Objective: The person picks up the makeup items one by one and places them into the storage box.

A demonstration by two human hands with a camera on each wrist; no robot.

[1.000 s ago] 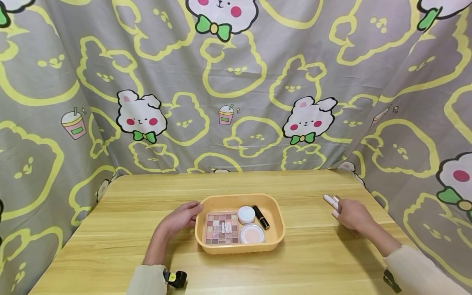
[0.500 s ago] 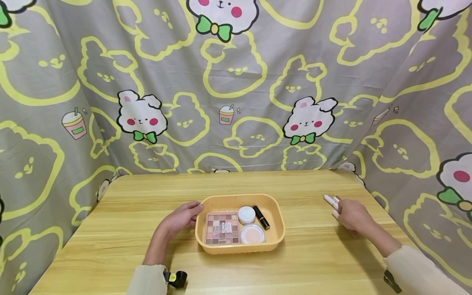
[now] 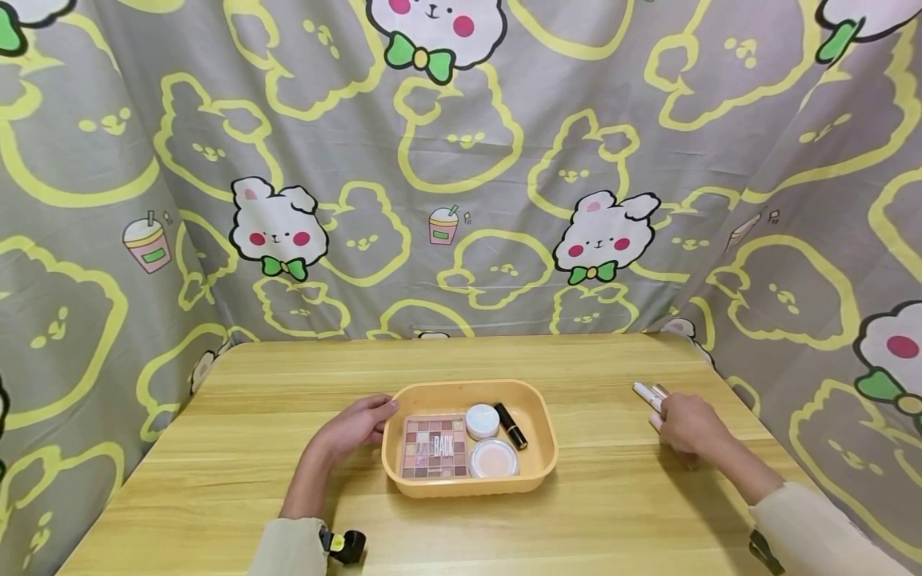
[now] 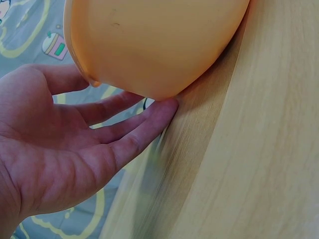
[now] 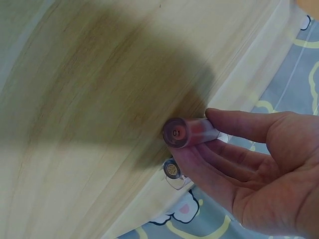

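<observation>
Little has shifted, so work seems paused: left hand [image 3: 353,426] grips the orange tray [image 3: 471,489] by its left rim, right hand's [image 3: 695,424] grip pinches a lip-gloss tube [image 5: 195,131] marked 01 near the counter's [image 3: 612,516] right edge

The left hand [image 3: 354,424] reaches forward, its thumb [image 4: 67,78] above the other fingers [image 4: 134,142], which are nearly straight. The right hand [image 3: 693,420] is pinching, thumb opposite the bent fingers. Behind the fingers, both forearms [image 3: 306,480] slant inward.
</observation>
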